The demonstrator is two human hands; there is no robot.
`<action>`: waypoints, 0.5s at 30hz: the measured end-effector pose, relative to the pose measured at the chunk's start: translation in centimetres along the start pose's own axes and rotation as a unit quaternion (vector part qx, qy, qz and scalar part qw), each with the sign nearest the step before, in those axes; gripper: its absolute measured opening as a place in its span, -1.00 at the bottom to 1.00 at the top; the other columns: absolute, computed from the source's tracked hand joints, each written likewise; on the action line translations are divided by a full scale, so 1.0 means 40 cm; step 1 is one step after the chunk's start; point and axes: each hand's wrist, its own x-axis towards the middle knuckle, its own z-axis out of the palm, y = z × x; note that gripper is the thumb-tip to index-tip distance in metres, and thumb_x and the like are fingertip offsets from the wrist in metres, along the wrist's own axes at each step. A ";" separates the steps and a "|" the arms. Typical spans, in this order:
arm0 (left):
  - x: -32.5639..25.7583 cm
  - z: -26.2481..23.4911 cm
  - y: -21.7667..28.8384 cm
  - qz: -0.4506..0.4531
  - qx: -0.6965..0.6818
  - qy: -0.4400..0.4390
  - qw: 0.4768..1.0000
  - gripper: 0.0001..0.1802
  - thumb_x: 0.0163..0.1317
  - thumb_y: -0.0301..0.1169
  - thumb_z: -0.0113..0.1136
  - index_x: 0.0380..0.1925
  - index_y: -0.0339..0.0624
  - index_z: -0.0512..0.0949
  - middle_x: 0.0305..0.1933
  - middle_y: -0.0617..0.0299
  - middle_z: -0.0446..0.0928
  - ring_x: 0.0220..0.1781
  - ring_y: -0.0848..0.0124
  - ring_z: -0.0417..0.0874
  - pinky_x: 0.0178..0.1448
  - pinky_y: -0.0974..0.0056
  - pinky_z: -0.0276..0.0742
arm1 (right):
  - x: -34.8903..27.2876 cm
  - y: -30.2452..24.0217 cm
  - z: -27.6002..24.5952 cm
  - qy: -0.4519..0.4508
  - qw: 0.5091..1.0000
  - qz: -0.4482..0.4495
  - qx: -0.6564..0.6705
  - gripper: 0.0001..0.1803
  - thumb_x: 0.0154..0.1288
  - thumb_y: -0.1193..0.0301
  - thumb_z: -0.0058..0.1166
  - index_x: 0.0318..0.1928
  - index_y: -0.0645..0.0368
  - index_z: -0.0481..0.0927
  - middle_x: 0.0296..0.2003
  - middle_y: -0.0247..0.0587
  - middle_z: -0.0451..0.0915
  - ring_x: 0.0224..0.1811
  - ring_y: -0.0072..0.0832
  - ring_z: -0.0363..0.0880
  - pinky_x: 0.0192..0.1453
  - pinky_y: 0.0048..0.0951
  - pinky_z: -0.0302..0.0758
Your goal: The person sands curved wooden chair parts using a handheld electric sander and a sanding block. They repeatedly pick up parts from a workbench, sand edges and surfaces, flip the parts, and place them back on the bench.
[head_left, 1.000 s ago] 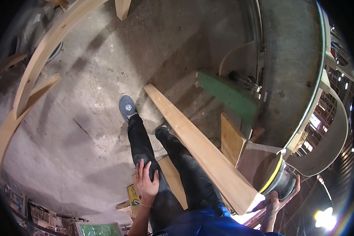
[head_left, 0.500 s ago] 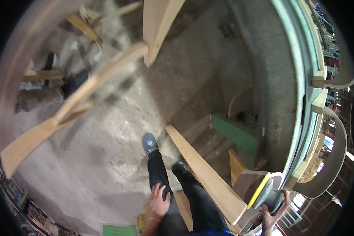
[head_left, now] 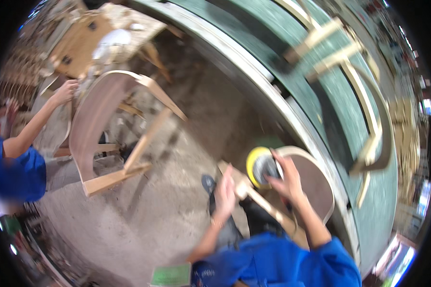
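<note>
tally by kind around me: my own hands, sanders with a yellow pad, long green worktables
Your left hand and right hand: 2
Sander with a yellow pad: 1
Long green worktable: 1
Total: 4

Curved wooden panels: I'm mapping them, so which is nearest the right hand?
The rounded brown wooden panel beside the right hand; the curved panel at left and the curved pieces on the green bench are farther away.

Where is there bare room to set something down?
The floor between the curved-back chair frame and your left hand; also the near end of the green bench, before the wooden frames. It's crowded around your right hand: sander, wooden piece and rounded panel sit close.
</note>
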 end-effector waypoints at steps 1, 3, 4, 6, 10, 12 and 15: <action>0.028 0.019 0.048 0.090 0.013 0.006 0.996 -0.52 0.49 -0.32 -0.13 0.34 -0.23 0.30 0.25 -0.06 0.47 0.31 0.25 0.47 0.30 0.24 0.35 | -0.001 0.003 -0.020 0.032 0.998 -0.022 0.041 -0.18 -0.05 0.38 0.32 0.32 -0.09 0.38 0.00 0.02 0.53 0.07 -0.03 0.49 0.18 -0.18 0.45; 0.054 0.032 0.066 0.012 -0.024 -0.116 0.993 -0.50 0.47 -0.22 -0.06 0.30 -0.23 0.37 0.27 -0.03 0.46 0.31 0.30 0.48 0.29 0.28 0.36 | -0.027 0.015 -0.067 0.096 0.994 -0.018 0.049 -0.18 -0.07 0.40 0.33 0.31 -0.07 0.39 0.03 0.00 0.54 0.10 -0.04 0.50 0.21 -0.20 0.44; 0.062 0.039 0.109 -0.032 0.060 -0.180 0.981 -0.54 0.42 -0.25 0.01 0.26 -0.14 0.43 0.21 -0.02 0.52 0.23 0.20 0.56 0.25 0.25 0.43 | -0.051 0.013 -0.116 0.112 0.992 0.028 0.050 -0.18 -0.08 0.42 0.33 0.31 -0.06 0.40 0.04 -0.02 0.54 0.11 -0.07 0.50 0.23 -0.20 0.43; 0.068 0.052 0.089 0.164 0.273 -0.130 0.939 -0.54 0.34 -0.28 0.08 0.24 -0.04 0.46 0.11 -0.03 0.58 0.08 0.14 0.64 0.13 0.19 0.51 | -0.107 0.056 -0.185 0.155 0.985 0.053 0.058 -0.19 -0.07 0.44 0.33 0.31 -0.06 0.40 0.09 -0.05 0.54 0.16 -0.12 0.50 0.26 -0.21 0.41; 0.076 0.088 0.146 0.017 0.361 -0.106 0.926 -0.57 0.32 -0.25 0.09 0.19 0.05 0.52 -0.27 -0.01 0.66 -0.22 0.03 0.68 -0.10 0.07 0.54 | -0.244 0.151 -0.305 0.218 0.968 0.112 0.045 -0.21 -0.03 0.46 0.32 0.31 -0.05 0.41 0.15 -0.07 0.52 0.20 -0.16 0.48 0.31 -0.24 0.36; 0.077 0.101 0.152 -0.002 0.415 -0.092 0.905 -0.61 0.35 -0.22 0.08 0.14 -0.02 0.56 -0.23 0.02 0.69 -0.23 0.21 0.71 -0.11 0.18 0.55 | -0.296 0.177 -0.334 0.217 0.966 0.132 0.051 -0.22 -0.03 0.45 0.31 0.31 -0.05 0.41 0.14 -0.07 0.52 0.17 -0.18 0.49 0.30 -0.26 0.36; 0.077 0.089 0.099 0.043 0.271 -0.051 0.960 -0.62 0.39 -0.21 0.06 0.11 -0.11 0.58 -0.22 0.14 0.72 -0.22 0.43 0.71 -0.11 0.30 0.55 | -0.328 0.195 -0.309 0.205 0.965 0.159 0.036 -0.22 -0.04 0.39 0.32 0.30 -0.16 0.42 0.04 -0.08 0.55 0.11 -0.16 0.51 0.22 -0.24 0.43</action>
